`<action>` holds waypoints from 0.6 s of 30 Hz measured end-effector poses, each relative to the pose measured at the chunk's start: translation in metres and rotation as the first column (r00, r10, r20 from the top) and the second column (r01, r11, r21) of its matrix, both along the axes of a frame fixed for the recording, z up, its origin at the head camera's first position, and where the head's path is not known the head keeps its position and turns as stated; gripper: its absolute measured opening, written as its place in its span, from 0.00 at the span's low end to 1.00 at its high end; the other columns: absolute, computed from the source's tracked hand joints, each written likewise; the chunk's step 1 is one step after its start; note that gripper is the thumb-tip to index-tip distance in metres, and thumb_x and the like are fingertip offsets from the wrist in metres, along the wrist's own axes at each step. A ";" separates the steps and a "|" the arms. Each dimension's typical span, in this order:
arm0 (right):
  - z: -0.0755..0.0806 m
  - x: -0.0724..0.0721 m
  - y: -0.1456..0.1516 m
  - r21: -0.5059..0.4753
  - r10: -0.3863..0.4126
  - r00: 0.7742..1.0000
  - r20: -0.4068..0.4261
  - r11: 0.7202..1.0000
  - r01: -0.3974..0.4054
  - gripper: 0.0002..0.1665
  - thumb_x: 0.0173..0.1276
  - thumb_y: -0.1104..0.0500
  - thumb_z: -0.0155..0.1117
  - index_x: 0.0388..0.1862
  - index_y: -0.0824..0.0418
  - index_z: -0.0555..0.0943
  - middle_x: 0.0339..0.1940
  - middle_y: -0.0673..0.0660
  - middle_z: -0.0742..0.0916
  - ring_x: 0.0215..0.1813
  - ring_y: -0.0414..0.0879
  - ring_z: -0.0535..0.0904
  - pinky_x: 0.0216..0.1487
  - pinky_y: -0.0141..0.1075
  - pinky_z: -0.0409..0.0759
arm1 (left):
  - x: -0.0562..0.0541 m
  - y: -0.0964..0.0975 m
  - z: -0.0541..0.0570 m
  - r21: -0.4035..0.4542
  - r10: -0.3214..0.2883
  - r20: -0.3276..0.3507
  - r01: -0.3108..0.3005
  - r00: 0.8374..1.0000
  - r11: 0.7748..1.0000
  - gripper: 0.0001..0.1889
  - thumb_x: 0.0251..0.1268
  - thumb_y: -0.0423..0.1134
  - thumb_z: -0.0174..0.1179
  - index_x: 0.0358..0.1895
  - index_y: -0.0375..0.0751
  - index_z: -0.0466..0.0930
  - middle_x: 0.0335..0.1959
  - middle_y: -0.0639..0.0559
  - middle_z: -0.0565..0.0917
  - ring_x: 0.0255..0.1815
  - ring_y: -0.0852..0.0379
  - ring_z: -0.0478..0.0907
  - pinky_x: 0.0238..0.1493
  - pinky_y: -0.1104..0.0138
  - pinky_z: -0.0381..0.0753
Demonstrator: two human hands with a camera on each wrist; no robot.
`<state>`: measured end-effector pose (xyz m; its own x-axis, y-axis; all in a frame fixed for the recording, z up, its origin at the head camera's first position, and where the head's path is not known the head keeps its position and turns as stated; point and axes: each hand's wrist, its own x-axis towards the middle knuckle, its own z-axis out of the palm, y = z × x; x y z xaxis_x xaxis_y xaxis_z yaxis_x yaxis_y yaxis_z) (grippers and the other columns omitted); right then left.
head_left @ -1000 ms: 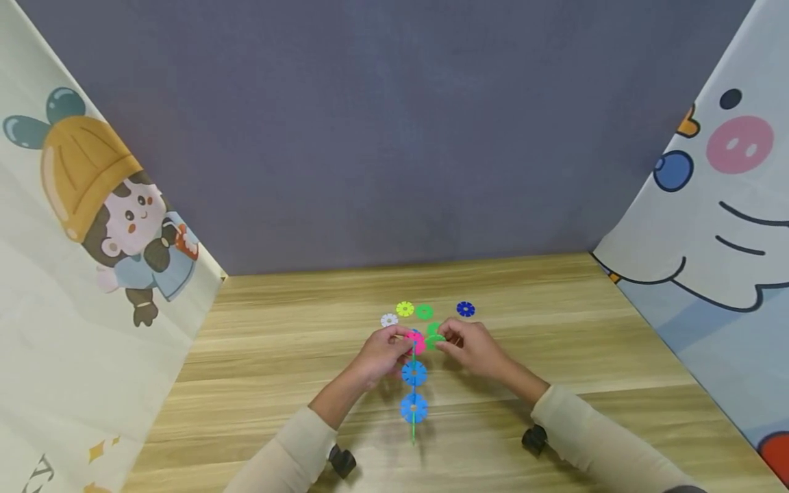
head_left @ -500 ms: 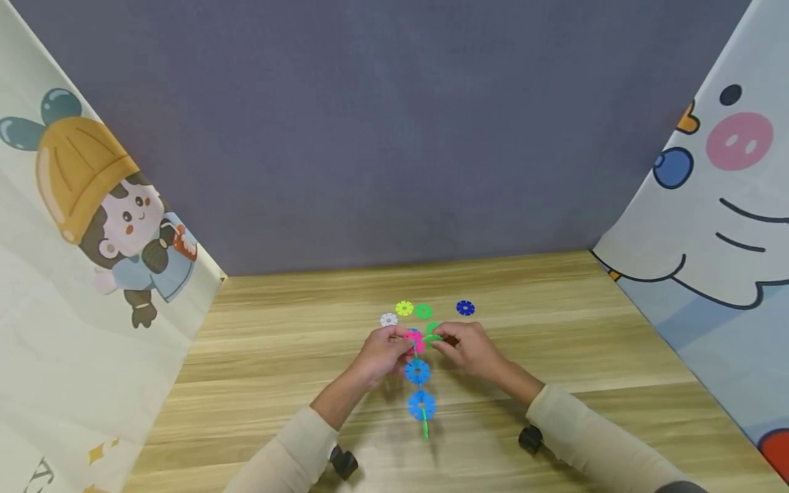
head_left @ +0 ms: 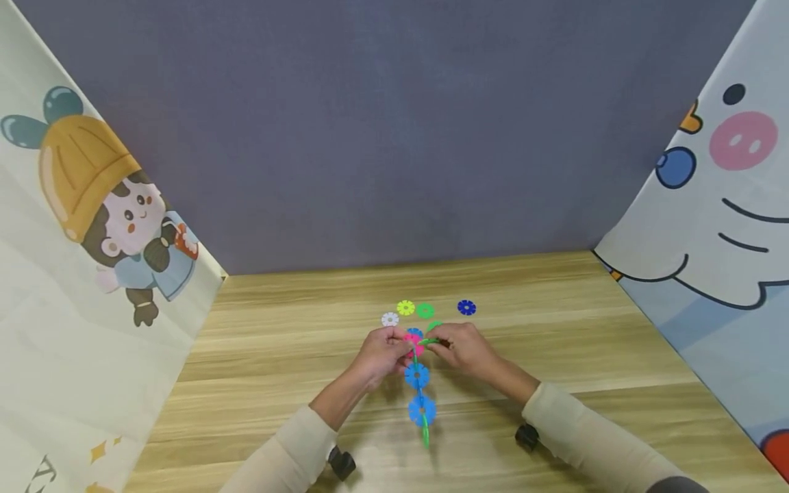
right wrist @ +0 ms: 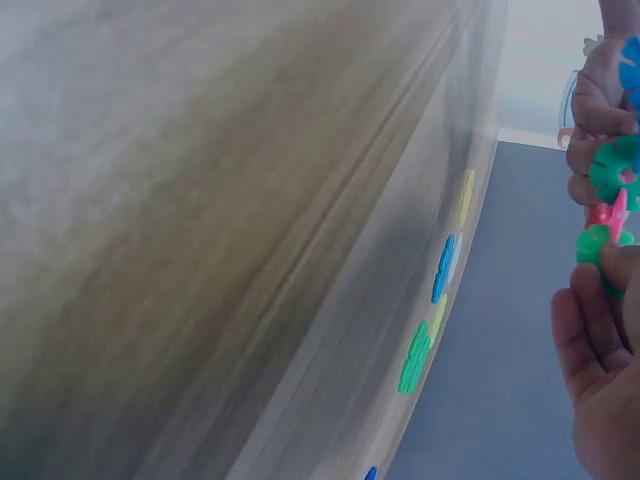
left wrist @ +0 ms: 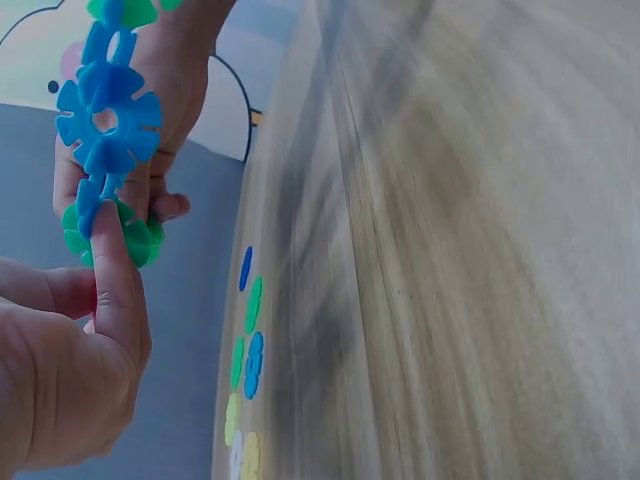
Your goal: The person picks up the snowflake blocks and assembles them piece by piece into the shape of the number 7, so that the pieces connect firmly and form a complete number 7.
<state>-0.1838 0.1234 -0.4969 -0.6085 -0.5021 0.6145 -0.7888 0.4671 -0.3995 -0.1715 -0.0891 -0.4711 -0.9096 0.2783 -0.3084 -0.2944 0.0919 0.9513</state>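
Back wall [head_left: 394, 137]: plain slate grey, faintly mottled. Table [head_left: 555, 308]: pale wood-grain top, grain running side to side, far edge along the foot of the back wall. Left wall [head_left: 49, 308]: cream, lightly creased, printed with a cartoon figure [head_left: 161, 274] in a yellow hat [head_left: 86, 171]; stars [head_left: 98, 451] and cut-off lettering [head_left: 44, 469] below. Right wall [head_left: 666, 239]: white and pale blue, printed with a pink snout [head_left: 744, 141] and blue ball [head_left: 676, 168]; red patch [head_left: 778, 448] low down. Light: diffuse, with soft shadows on the table.
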 end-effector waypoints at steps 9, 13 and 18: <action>0.004 -0.002 -0.007 -0.033 -0.027 0.990 0.141 0.999 0.031 0.04 0.63 0.65 0.74 0.36 0.60 0.87 0.29 0.53 0.90 0.29 0.35 0.82 0.33 0.23 0.83 | -0.005 -0.010 0.010 -0.010 -0.055 -0.034 0.055 0.998 0.998 0.09 0.74 0.32 0.57 0.51 0.32 0.76 0.30 0.51 0.82 0.28 0.59 0.78 0.30 0.69 0.82; 0.011 -0.008 0.000 0.056 -0.047 0.963 0.267 0.998 0.034 0.04 0.66 0.60 0.73 0.39 0.56 0.87 0.31 0.48 0.89 0.30 0.32 0.79 0.33 0.26 0.82 | -0.008 -0.011 0.008 -0.024 -0.059 -0.028 0.058 0.998 0.998 0.11 0.75 0.34 0.56 0.55 0.34 0.77 0.31 0.52 0.82 0.29 0.60 0.78 0.29 0.69 0.81; 0.012 -0.023 0.019 0.150 -0.118 0.931 0.345 0.986 0.069 0.08 0.70 0.56 0.70 0.45 0.54 0.87 0.38 0.46 0.90 0.36 0.33 0.82 0.37 0.29 0.83 | -0.008 -0.018 0.001 -0.019 -0.043 -0.015 0.043 0.999 0.999 0.14 0.77 0.37 0.56 0.59 0.35 0.75 0.32 0.52 0.80 0.30 0.60 0.78 0.30 0.70 0.80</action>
